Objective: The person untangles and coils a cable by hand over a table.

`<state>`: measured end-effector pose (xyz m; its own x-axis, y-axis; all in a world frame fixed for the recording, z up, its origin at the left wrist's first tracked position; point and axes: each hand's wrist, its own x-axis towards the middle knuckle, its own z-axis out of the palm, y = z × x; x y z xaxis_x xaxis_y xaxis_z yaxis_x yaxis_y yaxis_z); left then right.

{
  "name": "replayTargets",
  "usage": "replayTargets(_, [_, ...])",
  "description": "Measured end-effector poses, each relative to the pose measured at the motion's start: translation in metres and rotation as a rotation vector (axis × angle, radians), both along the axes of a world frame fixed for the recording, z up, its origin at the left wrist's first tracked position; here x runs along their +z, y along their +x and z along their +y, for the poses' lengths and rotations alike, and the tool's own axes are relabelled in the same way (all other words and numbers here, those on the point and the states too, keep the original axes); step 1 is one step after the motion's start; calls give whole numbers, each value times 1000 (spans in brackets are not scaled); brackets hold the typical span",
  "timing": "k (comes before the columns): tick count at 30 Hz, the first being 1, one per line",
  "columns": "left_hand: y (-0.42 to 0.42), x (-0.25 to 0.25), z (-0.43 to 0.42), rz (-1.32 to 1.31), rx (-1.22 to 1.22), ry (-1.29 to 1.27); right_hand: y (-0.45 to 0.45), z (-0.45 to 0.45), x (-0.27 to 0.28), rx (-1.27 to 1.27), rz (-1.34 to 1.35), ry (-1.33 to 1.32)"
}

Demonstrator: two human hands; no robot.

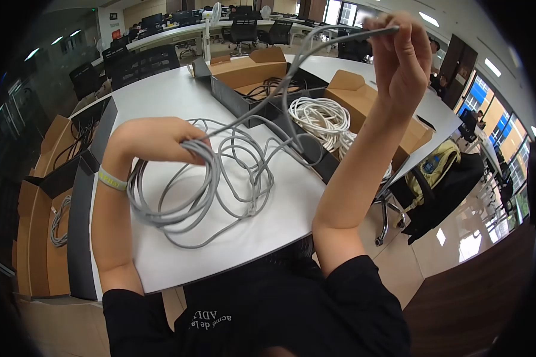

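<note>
My left hand [167, 140] is closed around a coil of grey cable [205, 196] whose loops hang below it over the white table [292, 205]. Raised high at the upper right, my right hand [405, 56] pinches a stretch of the same grey cable. From there the cable runs slackly down and left to the coil, with a second strand dipping beside it. More loose loops of grey cable [259, 178] lie on the table right of the coil, with what looks like a pale tag among them.
Behind, a box [241, 74] holds black cables. Right of it, another box holds coiled white cables [321, 119]. At the left, an open box [59, 178] contains dark cables and a small grey coil [59, 220]. A chair with a bag [438, 169] stands right.
</note>
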<state>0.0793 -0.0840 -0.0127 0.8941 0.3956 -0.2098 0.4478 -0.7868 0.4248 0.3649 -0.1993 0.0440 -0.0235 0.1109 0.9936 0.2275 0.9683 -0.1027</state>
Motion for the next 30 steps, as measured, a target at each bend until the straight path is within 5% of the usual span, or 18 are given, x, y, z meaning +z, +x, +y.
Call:
replayTargets(1, [2,0,-3,10,-65,-39,4,2,-6,-120,196,-42])
replayTargets(2, [5,0,-7,-11,-160,-103,59,27,-7,224,62,-20])
replayTargets(4, [13,7,-23,29,-333,-288,55,37,-11,149,230,14])
replayTargets(10, [23,19,-44,223,-818,-613,25,68,-20,-393,208,-104])
replayTargets(13, [3,23,-36,-139,-1093,-923,5,89,-27,-596,-4,-74])
replayTargets(16, [-22,42,-39,-316,-1154,-1091,-29,127,-40,-519,-179,-12])
replayTargets(19, [-42,57,-51,-577,-1141,-1165,-85,143,-63,-460,-424,-77])
replayTargets(20, [-65,55,-62,-829,-892,-1262,-105,148,-75,-425,-491,-118])
replayTargets(21, [-68,53,-58,-830,-892,-1267,-125,157,-89,-314,-552,-127])
replayTargets(27, [-444,36,167,-1153,-836,-1373,-202,128,-124,-104,-741,-65])
replayTargets(30, [-511,27,195,-1306,-847,-1383,-197,111,-108,18,-616,-157])
